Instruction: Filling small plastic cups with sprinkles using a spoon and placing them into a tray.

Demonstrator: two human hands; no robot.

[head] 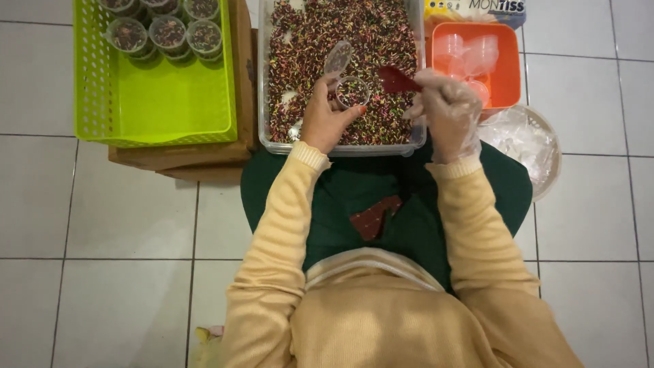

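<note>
My left hand (327, 116) holds a small clear cup (351, 90) with its hinged lid (338, 57) open, over a big clear tub (340, 148) full of multicoloured sprinkles (381, 34). The cup has sprinkles in it. My right hand (446, 112), in a thin clear plastic glove, grips a red spoon (396, 80) whose bowl points at the cup's rim. Both hands hover above the near half of the tub.
A lime green basket (157, 102) at the left holds several filled lidded cups (167, 31) and rests on a wooden board (204, 158). An orange box (507, 61) with empty clear cups stands right of the tub, a bowl of clear plastic (528, 140) below it. White tile floor all round.
</note>
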